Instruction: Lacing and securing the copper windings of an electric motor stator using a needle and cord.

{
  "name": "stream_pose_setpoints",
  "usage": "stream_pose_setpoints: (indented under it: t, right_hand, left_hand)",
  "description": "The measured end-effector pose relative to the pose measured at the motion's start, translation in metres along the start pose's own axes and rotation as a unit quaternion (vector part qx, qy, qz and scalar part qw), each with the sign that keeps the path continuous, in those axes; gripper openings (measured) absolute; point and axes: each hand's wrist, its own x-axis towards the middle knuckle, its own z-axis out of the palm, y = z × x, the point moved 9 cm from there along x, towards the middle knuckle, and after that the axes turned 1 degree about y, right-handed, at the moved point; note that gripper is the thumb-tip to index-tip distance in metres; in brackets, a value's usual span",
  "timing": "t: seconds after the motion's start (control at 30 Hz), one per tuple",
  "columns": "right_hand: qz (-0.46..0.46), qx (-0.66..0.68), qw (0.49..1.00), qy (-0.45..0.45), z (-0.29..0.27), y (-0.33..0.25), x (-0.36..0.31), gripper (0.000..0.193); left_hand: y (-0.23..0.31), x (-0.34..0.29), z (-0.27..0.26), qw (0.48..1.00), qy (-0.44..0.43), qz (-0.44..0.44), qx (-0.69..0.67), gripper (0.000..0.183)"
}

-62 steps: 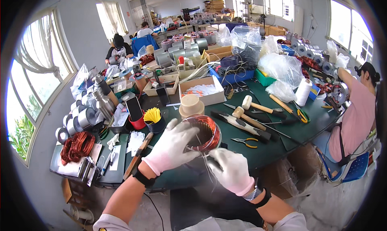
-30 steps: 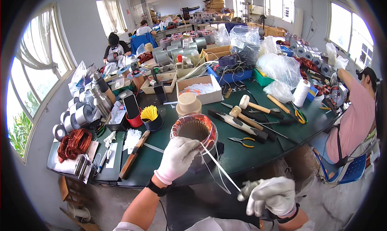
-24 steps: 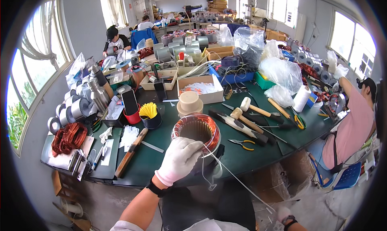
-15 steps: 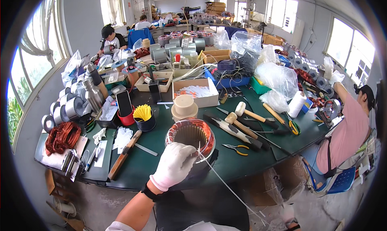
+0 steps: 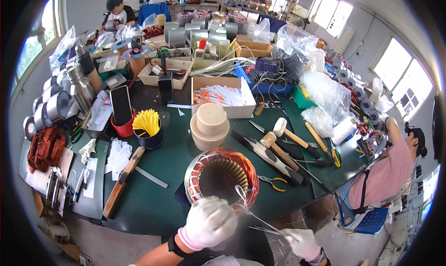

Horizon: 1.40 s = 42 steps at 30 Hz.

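Observation:
A motor stator (image 5: pixel 254 173) with copper windings around its top stands near the table's front edge. White cord lacing shows on its left winding. My left hand (image 5: pixel 211 222), in a white glove, is curled against the stator's near rim; whatever its fingertips pinch is hidden. A white cord (image 5: pixel 262 218) forms a small loop over the near right rim and runs down to the right. My right hand (image 5: pixel 302 244), also gloved, is closed on the cord beyond the table edge. Loose cord ends stick out beside it.
Behind the stator stands a stepped beige block (image 5: pixel 210 126). To the right lie mallets (image 5: pixel 278 147) and yellow-handled pliers (image 5: pixel 273 183). At left are a wooden-handled tool (image 5: pixel 123 182) and a cup of yellow sticks (image 5: pixel 147 129). A person in pink (image 5: pixel 383 175) sits at the right.
My right hand has come up from the lower right and now holds the cord. My left hand has moved lower on the near rim. The view has tilted and shifted.

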Motion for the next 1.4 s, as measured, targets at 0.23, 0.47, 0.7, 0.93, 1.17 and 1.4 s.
stream_pose_setpoints:
  t: [0.23,0.47,0.7,0.93,1.17,1.4]
  right_hand:
    - [0.253,-0.149,0.954,-0.067,-0.012,0.133,-0.070,0.031]
    - [0.159,-0.114,0.980,-0.018,-0.027,-0.008,0.097,0.031]
    - [-0.051,0.034,0.992,-0.107,-0.034,-0.107,0.147,0.016]
    - [-0.296,0.075,0.950,-0.067,-0.011,-0.148,0.143,0.032]
    - [-0.389,0.078,0.918,0.027,-0.012,-0.159,0.150,0.039]
    - [-0.413,0.048,0.902,0.118,-0.015,-0.161,0.144,0.041]
  left_hand:
    - [0.013,0.013,-0.001,0.999,0.017,0.002,0.027,0.019]
    - [-0.009,-0.023,0.035,0.997,0.034,-0.065,0.020,0.019]
    - [0.003,-0.060,0.059,0.987,0.063,-0.140,0.039,0.018]
    - [0.033,-0.096,0.082,0.978,0.075,-0.178,0.077,0.017]
    - [0.061,-0.134,0.098,0.965,0.072,-0.217,0.128,0.016]
    - [0.088,-0.166,0.110,0.945,0.081,-0.256,0.186,0.015]
